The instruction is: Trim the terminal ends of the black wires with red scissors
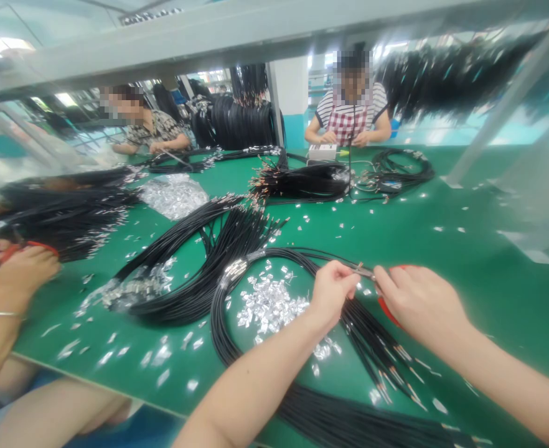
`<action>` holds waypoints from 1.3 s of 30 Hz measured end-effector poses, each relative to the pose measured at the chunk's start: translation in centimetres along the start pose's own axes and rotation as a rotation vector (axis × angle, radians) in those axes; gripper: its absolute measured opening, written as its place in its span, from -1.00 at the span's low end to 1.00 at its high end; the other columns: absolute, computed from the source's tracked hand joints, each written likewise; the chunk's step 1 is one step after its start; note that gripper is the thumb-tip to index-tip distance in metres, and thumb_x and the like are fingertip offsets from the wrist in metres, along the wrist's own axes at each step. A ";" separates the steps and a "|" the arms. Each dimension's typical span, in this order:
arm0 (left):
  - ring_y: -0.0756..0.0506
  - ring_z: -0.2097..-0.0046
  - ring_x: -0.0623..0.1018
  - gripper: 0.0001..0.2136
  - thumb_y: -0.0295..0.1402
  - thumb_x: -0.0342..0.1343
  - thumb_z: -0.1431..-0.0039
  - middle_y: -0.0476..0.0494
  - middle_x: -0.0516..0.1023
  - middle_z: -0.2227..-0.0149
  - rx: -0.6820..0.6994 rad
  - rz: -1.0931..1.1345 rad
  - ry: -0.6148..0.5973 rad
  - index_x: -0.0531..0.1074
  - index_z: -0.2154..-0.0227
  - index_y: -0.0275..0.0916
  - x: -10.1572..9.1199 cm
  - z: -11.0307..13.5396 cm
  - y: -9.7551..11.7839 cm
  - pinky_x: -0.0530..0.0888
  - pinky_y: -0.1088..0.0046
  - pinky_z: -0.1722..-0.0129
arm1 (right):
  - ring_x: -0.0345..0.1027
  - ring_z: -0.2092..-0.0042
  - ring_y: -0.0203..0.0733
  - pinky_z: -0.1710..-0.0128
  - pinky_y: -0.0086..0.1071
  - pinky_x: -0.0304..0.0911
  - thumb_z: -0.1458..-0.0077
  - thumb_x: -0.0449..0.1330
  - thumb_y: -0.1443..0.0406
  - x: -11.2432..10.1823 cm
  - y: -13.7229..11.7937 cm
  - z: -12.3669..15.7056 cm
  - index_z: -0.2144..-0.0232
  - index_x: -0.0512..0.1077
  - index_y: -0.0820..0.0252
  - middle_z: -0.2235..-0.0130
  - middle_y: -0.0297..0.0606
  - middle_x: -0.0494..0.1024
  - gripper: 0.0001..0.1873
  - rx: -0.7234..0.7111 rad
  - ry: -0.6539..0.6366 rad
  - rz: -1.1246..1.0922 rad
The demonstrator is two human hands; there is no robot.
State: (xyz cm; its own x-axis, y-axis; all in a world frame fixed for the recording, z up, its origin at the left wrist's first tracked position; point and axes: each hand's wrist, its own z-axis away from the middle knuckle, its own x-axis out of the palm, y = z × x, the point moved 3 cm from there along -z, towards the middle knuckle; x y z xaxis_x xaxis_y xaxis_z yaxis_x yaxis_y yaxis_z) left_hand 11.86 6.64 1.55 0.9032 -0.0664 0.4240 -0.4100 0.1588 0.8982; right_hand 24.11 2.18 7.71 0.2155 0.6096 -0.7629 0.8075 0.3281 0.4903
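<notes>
My left hand (331, 291) is closed in a pinch on the end of a thin black wire (355, 271). My right hand (419, 302) is closed around a red-handled tool (386, 309), its tip meeting the wire end between the two hands. Both hands hover over a looped bundle of black wires (237, 311) on the green table (489, 261). A heap of small silver terminals (267, 306) lies inside the loop, just left of my left hand.
More black wire bundles (69, 214) and a pile of silver bits (174, 194) lie to the left. A neighbour's hand (20, 274) holds a red-handled tool at far left. Two other people sit across the table, one behind a small white box (322, 152).
</notes>
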 end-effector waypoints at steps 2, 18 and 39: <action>0.13 0.66 0.24 -0.82 -0.43 0.20 0.24 0.12 0.24 0.70 0.012 0.013 -0.007 0.25 0.63 -0.28 0.0 0.0 0.0 0.14 0.55 0.62 | 0.18 0.52 -0.22 0.42 -0.33 -0.10 -0.02 0.00 0.47 -0.1 0.0 0.1 0.46 0.40 0.24 0.60 -0.27 0.33 -0.82 -0.003 0.023 0.007; 0.13 0.62 0.25 -0.81 -0.46 0.22 0.24 0.04 0.35 0.60 0.024 0.116 -0.145 0.28 0.58 -0.30 -0.4 -0.3 -0.2 0.13 0.56 0.62 | 0.17 0.58 -0.26 0.48 -0.37 -0.12 -0.06 0.02 0.39 0.5 -0.6 0.4 0.51 0.38 0.22 0.64 -0.32 0.34 -0.82 0.037 0.087 -0.092; 0.12 0.62 0.26 -0.83 -0.44 0.25 0.24 0.07 0.33 0.64 0.068 0.119 -0.191 0.34 0.58 -0.30 -0.8 -0.5 0.5 0.14 0.54 0.61 | 0.17 0.61 -0.27 0.51 -0.39 -0.14 -0.02 0.03 0.43 -0.6 -1.2 0.2 0.56 0.33 0.21 0.67 -0.34 0.32 -0.83 0.066 0.098 -0.052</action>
State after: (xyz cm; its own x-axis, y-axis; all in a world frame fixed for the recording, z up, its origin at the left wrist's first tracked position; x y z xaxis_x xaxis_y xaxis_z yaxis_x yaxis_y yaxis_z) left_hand 11.02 7.26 1.62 0.8100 -0.2374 0.5362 -0.5259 0.1103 0.8434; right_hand 23.11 1.27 7.54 0.1200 0.6615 -0.7403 0.8511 0.3153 0.4197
